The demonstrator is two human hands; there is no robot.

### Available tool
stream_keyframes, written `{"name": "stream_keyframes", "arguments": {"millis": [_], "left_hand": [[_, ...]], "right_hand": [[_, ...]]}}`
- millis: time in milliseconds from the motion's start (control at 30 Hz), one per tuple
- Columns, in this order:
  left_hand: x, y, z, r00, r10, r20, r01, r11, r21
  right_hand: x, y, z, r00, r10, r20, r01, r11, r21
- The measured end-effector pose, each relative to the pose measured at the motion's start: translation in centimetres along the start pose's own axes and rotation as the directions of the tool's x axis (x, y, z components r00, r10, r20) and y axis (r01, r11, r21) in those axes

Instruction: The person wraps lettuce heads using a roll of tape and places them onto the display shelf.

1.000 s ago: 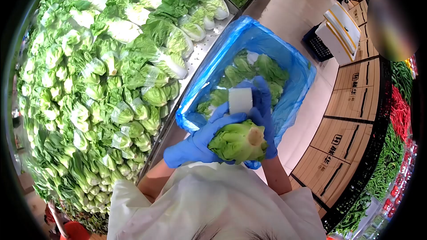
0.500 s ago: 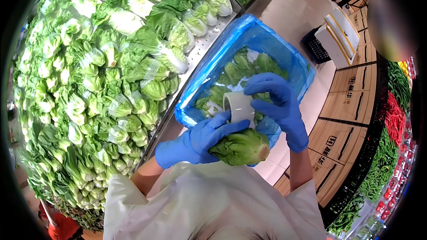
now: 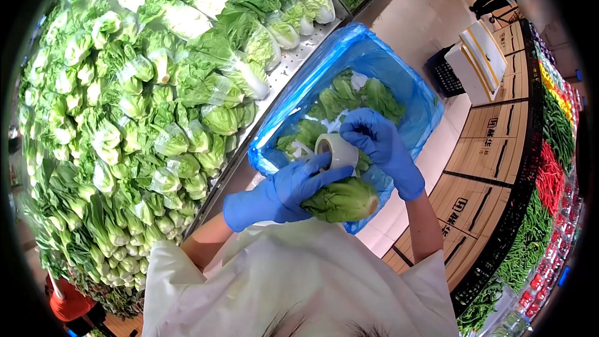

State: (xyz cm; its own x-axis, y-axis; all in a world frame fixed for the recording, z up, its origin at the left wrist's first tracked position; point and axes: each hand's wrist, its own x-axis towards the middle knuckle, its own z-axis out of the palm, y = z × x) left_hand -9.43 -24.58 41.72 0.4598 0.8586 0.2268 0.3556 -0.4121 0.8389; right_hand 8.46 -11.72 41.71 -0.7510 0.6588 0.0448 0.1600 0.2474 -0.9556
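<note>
My left hand [image 3: 281,193], in a blue glove, is closed with its thumb and fingers around a wide white roll of tape [image 3: 342,151]. A head of lettuce [image 3: 343,201] sits just below the roll, against the same hand, its cut stem end facing right. Beside the roll's upper right edge is my right hand [image 3: 385,150], also gloved, with its fingertips pinched together; whatever lies between them is too small to make out. Beneath both hands stands a crate lined with a blue plastic bag [image 3: 412,62], holding more lettuce heads [image 3: 334,103].
On the left a sloping display [image 3: 137,125] is piled with leafy greens and wrapped cabbages. White foam boxes [image 3: 477,62] and a dark crate [image 3: 446,68] stand on the floor. A curved stand [image 3: 480,175] carries peppers at right. People are at the far edges.
My right hand's fingers, spread around the roll before, have drawn together into a pinch. The tape roll and lettuce have tilted slightly within my left hand. The camera view has shifted a little.
</note>
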Motion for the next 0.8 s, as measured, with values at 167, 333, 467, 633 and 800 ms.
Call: {"name": "stream_keyframes", "arguments": {"millis": [167,333,467,633,800], "left_hand": [[-0.5,-0.1,0.4,0.996,-0.057,0.074,0.053,0.997,0.049],[-0.2,-0.5,0.6,0.973,-0.145,0.181,0.149,0.989,-0.013],[-0.5,-1.1,1.5,0.996,-0.063,0.056,0.060,0.997,0.049],[-1.2,-1.9,1.8,0.991,-0.051,0.123,0.057,0.997,-0.044],[-2.0,-3.0,2.6,0.967,-0.070,0.245,0.102,0.988,-0.118]], "right_hand": [[-0.2,-0.9,0.4,0.967,0.252,-0.029,-0.231,0.920,0.316],[0.0,0.2,0.7,0.994,0.107,-0.013,-0.107,0.994,-0.030],[0.2,1.4,0.8,0.999,0.043,0.020,-0.041,0.995,-0.087],[0.4,2.1,-0.3,0.979,0.082,0.187,-0.062,0.992,-0.110],[0.9,2.6,-0.5,0.932,0.211,0.294,-0.234,0.971,0.046]]}}
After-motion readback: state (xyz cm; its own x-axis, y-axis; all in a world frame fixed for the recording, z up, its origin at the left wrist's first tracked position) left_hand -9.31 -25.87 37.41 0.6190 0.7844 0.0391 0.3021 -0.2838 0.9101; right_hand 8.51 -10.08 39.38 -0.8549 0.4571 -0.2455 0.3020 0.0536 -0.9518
